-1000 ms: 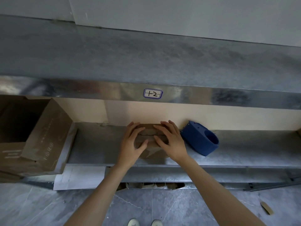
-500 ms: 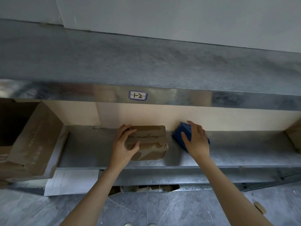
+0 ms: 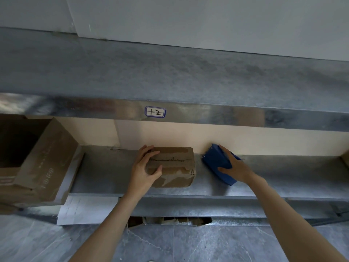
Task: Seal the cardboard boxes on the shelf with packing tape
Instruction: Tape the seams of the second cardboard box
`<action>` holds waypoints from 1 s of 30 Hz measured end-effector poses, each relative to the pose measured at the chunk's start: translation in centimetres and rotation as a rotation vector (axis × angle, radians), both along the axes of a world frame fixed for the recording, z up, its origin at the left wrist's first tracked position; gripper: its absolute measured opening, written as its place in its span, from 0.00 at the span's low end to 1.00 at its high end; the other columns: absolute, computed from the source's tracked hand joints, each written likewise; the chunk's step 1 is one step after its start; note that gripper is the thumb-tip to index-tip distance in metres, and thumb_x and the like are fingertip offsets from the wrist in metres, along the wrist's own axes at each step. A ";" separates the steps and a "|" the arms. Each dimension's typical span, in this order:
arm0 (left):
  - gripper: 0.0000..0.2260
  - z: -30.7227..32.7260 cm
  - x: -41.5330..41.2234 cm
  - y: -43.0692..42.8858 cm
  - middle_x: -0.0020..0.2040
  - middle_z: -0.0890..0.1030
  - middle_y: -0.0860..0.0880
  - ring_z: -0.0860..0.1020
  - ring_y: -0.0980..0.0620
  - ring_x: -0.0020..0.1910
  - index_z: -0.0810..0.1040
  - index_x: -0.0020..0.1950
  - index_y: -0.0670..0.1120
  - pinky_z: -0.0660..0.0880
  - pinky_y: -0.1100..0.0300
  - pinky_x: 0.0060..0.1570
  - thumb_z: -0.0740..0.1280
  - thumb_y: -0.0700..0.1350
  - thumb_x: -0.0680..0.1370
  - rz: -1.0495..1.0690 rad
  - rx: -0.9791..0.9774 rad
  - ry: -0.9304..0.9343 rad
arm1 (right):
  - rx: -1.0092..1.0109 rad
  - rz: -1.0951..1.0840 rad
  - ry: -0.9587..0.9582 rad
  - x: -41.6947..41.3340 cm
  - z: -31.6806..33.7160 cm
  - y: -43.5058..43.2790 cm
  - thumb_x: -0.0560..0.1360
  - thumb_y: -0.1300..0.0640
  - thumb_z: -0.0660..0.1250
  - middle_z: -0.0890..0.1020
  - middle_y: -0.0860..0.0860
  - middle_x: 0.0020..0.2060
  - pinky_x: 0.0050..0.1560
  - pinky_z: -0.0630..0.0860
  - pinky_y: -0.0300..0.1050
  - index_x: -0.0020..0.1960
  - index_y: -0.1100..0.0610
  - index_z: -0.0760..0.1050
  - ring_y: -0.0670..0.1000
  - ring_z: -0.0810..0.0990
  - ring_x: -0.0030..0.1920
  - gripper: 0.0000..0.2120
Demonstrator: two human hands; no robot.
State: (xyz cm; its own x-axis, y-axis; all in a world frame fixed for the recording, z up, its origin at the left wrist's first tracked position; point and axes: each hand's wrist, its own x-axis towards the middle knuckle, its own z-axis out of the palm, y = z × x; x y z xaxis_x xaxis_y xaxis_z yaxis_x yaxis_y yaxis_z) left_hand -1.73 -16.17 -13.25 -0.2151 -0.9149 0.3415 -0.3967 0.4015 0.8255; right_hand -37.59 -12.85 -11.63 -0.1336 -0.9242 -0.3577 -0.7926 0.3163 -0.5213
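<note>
The small cardboard box (image 3: 171, 166) sits mid-shelf (image 3: 105, 173) near the front edge, under the left hand (image 3: 144, 170), whose fingers curl over its left end. The right hand (image 3: 235, 168) lies spread on one blue tape dispenser (image 3: 217, 163) just beside it. The box's top flaps are closed, worn, with torn tape remnants. One larger open box (image 3: 37, 163) stands at the shelf's left end.

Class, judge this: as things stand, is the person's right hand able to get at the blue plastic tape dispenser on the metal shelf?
Probably yes: the right hand already rests on the blue plastic tape dispenser, with nothing between them.
</note>
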 end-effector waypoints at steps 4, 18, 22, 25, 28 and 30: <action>0.20 0.2 0.1 0.0 0.68 0.72 0.54 0.62 0.56 0.75 0.79 0.62 0.47 0.61 0.56 0.74 0.68 0.55 0.73 -0.006 0.022 -0.010 | -0.036 0.001 -0.067 0.1 -0.3 -0.3 0.75 0.49 0.71 0.63 0.47 0.75 0.61 0.73 0.52 0.74 0.30 0.45 0.58 0.70 0.69 0.42; 0.16 0.7 0.6 0.7 0.70 0.73 0.55 0.57 0.66 0.76 0.79 0.58 0.49 0.54 0.75 0.70 0.76 0.43 0.73 0.005 0.039 -0.019 | -0.345 0.037 0.097 6.0 7.4 2.2 0.79 0.49 0.60 0.81 0.50 0.55 0.41 0.80 0.53 0.74 0.29 0.48 0.56 0.81 0.43 0.31; 0.16 0.7 0.3 1.1 0.71 0.72 0.55 0.54 0.69 0.75 0.78 0.59 0.48 0.52 0.77 0.69 0.76 0.44 0.73 0.004 0.066 0.003 | -0.393 0.126 0.143 9.2 10.3 1.9 0.81 0.48 0.58 0.82 0.53 0.46 0.36 0.76 0.48 0.75 0.33 0.50 0.53 0.79 0.36 0.27; 0.17 0.8 0.2 1.1 0.71 0.73 0.53 0.53 0.71 0.75 0.77 0.60 0.47 0.53 0.78 0.68 0.76 0.43 0.73 -0.001 0.085 0.035 | -0.410 0.274 0.075 11.5 11.1 1.3 0.81 0.45 0.58 0.82 0.52 0.52 0.38 0.74 0.47 0.73 0.29 0.48 0.54 0.79 0.40 0.27; 0.22 1.1 0.1 1.2 0.69 0.74 0.51 0.56 0.69 0.75 0.74 0.64 0.47 0.56 0.74 0.69 0.76 0.40 0.72 -0.008 0.093 0.095 | -0.390 0.418 0.113 13.8 10.7 0.7 0.81 0.43 0.59 0.81 0.52 0.55 0.44 0.77 0.50 0.70 0.27 0.47 0.56 0.79 0.43 0.26; 0.25 1.2 0.2 1.3 0.68 0.74 0.52 0.61 0.60 0.76 0.71 0.65 0.51 0.62 0.61 0.73 0.77 0.42 0.72 0.006 0.125 0.131 | -0.359 0.478 0.156 14.7 10.0 0.4 0.81 0.43 0.59 0.81 0.53 0.54 0.45 0.78 0.52 0.72 0.30 0.51 0.56 0.79 0.42 0.25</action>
